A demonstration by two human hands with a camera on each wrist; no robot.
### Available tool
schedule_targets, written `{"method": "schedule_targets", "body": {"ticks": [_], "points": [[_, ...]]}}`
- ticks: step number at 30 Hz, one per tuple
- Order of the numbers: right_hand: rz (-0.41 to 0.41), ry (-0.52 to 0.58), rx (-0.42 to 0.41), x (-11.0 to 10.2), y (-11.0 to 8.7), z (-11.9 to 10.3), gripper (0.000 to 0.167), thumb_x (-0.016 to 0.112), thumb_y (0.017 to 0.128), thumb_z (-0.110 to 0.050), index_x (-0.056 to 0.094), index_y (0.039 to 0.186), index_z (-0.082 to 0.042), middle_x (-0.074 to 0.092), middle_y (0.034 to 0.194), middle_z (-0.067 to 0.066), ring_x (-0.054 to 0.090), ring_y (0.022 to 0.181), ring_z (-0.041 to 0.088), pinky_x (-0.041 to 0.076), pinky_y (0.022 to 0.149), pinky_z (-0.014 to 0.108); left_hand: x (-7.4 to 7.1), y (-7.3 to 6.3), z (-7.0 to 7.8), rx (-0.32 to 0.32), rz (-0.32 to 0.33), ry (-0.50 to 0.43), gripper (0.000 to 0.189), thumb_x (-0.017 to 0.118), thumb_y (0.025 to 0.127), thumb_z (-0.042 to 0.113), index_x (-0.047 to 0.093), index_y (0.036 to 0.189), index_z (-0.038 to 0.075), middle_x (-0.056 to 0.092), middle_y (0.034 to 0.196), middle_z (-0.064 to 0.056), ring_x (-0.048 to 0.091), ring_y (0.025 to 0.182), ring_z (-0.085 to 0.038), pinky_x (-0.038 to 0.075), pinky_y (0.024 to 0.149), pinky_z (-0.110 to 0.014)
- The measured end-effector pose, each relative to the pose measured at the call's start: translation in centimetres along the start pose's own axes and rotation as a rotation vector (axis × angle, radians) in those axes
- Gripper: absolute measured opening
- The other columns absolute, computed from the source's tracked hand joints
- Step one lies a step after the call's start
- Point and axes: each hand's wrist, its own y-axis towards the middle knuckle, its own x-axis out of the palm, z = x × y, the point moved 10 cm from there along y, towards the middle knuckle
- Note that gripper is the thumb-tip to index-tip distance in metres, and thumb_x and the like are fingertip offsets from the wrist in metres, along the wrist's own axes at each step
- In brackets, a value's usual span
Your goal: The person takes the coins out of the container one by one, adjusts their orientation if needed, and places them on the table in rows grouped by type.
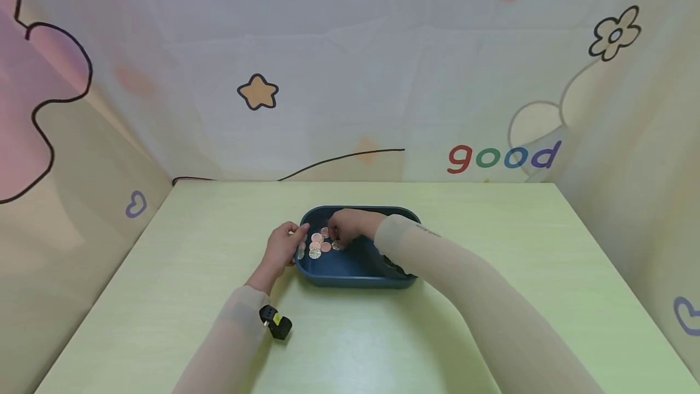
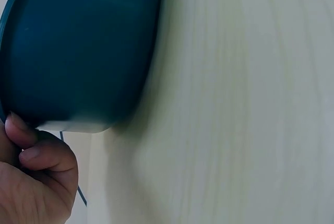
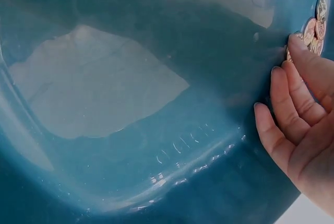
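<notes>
A dark blue tray (image 1: 358,283) with rounded corners stands on the table. My left hand (image 1: 283,243) grips its left end at the rim, thumb on top; the left wrist view shows the fingers (image 2: 49,156) curled at the tray's edge. Inside the tray, toward its left end, lie several coins (image 1: 315,245), some coppery and some pale gold, partly overlapping. My right hand (image 1: 350,225) reaches down among them with bent fingers. In the right wrist view its thumb and fingertips (image 3: 280,72) pinch a coin (image 3: 288,55) beside the other coins (image 3: 314,31).
The pale wooden table (image 1: 350,333) spreads around the tray. A printed cloth (image 1: 350,78) hangs behind and at both sides. A small black camera (image 1: 277,322) sits on the left wrist, and the right sleeve (image 1: 465,272) crosses over the tray's right end.
</notes>
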Motion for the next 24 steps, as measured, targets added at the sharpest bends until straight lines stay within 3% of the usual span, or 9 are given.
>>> {"method": "schedule_targets", "body": {"ticks": [9, 15, 24], "points": [[-0.012, 0.014, 0.014, -0.2, -0.4, 0.3, 0.01, 0.076, 0.091, -0.01, 0.067, 0.088, -0.008, 0.056, 0.082, -0.002, 0.051, 0.077, 0.013, 0.041, 0.071, 0.023, 0.2, 0.2, -0.2, 0.007, 0.002, 0.02, 0.028, 0.057, 0.104, 0.03, 0.056, 0.093, 0.004, 0.052, 0.07, 0.0, 0.041, 0.049, -0.009, 0.037, 0.045, -0.022], [0.001, 0.077, 0.004, -1.1, -1.3, 0.7, 0.013, 0.068, 0.093, 0.0, 0.068, 0.083, -0.007, 0.06, 0.082, -0.001, 0.053, 0.072, 0.01, 0.048, 0.07, 0.023, 0.2, 0.3, -0.1, 0.02, 0.018, 0.037, 0.028, 0.058, 0.104, 0.03, 0.056, 0.095, 0.003, 0.055, 0.075, -0.003, 0.042, 0.051, -0.01, 0.038, 0.045, -0.021], [0.012, 0.129, 0.012, -2.1, -1.9, 0.8, 0.012, 0.068, 0.095, -0.004, 0.07, 0.083, -0.006, 0.061, 0.081, 0.0, 0.058, 0.072, 0.011, 0.054, 0.075, 0.025, -0.2, 0.2, 0.3, 0.038, 0.031, 0.05, 0.028, 0.058, 0.103, 0.029, 0.055, 0.089, 0.005, 0.052, 0.07, -0.002, 0.039, 0.048, -0.01, 0.037, 0.044, -0.021]]}}
